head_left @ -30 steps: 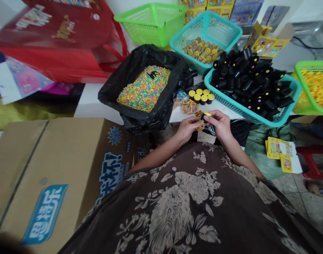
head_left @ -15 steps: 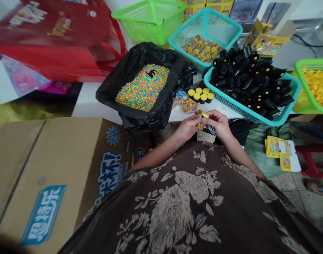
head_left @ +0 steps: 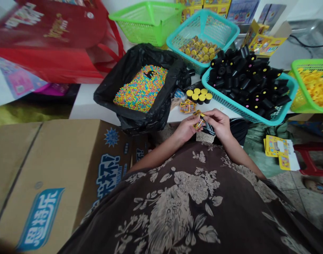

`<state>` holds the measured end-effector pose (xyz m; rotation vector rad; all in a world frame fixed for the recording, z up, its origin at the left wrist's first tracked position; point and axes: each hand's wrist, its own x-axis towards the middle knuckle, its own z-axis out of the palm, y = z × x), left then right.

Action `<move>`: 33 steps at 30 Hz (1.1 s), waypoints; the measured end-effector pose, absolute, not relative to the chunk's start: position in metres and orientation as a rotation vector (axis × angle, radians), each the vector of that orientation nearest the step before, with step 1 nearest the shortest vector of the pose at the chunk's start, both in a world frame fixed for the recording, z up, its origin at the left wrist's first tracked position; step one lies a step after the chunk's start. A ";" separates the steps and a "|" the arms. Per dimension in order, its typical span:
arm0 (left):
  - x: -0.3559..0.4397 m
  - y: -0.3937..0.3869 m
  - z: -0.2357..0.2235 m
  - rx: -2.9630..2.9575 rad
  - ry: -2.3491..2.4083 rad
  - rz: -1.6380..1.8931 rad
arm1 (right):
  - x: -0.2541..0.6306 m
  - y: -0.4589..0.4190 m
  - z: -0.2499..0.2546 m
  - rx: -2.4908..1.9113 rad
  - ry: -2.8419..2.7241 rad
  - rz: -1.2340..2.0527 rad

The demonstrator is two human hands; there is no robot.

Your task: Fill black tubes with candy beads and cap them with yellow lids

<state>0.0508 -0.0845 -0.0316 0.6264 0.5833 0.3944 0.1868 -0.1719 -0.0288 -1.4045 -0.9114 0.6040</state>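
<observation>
My left hand [head_left: 186, 129] and my right hand [head_left: 218, 122] meet at the near edge of the white table. Between their fingertips is a small black-and-yellow canister [head_left: 200, 122], tilted, with yellow printed film around it. The left fingers are wrapped round its lower part, while the right fingers pinch its upper end; part of it is hidden by them. Just beyond, several black canisters with yellow lids [head_left: 199, 96] stand close together. Beside them lies a small pile of yellow printed labels [head_left: 187, 106].
A bin lined with a black bag [head_left: 105, 93] holds coloured candy balls [head_left: 140, 88]. Turquoise baskets hold yellow-lidded canisters [head_left: 200, 49] and black canisters [head_left: 251, 81]. Yellow pieces [head_left: 316, 86] fill a green basket at right. A large carton [head_left: 53, 155] stands left, below a red bag [head_left: 58, 63].
The canister has turned in my fingers: its yellow lid faced up earlier and now shows less, with more of its side visible. My view has shifted slightly.
</observation>
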 end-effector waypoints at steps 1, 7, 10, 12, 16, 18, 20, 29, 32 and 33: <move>0.051 -0.083 -0.032 0.615 0.584 0.395 | 0.188 -0.171 -0.030 -1.408 -0.915 0.580; 0.051 -0.082 -0.029 0.656 0.632 0.418 | 0.185 -0.171 -0.035 -1.357 -1.057 0.561; 0.054 -0.077 -0.030 0.665 0.614 0.486 | 0.184 -0.165 -0.040 -1.450 -1.167 0.524; 0.058 -0.073 -0.030 0.669 0.623 0.506 | 0.185 -0.161 -0.044 -1.441 -1.115 0.581; 0.062 -0.073 -0.027 0.683 0.695 0.466 | 0.184 -0.160 -0.050 -1.231 -0.882 0.845; 0.063 -0.076 -0.026 0.684 0.744 0.448 | 0.183 -0.162 -0.052 -1.150 -0.819 0.957; 0.064 -0.078 -0.024 0.696 0.770 0.430 | 0.183 -0.164 -0.053 -1.099 -0.768 1.017; 0.070 -0.079 -0.014 0.659 0.722 0.260 | 0.196 -0.180 -0.038 -1.418 -1.095 0.375; 0.077 -0.077 -0.010 0.602 0.759 0.301 | 0.197 -0.184 -0.036 -1.501 -1.402 0.092; 0.079 -0.077 -0.009 0.591 0.765 0.319 | 0.197 -0.185 -0.037 -1.506 -1.455 0.042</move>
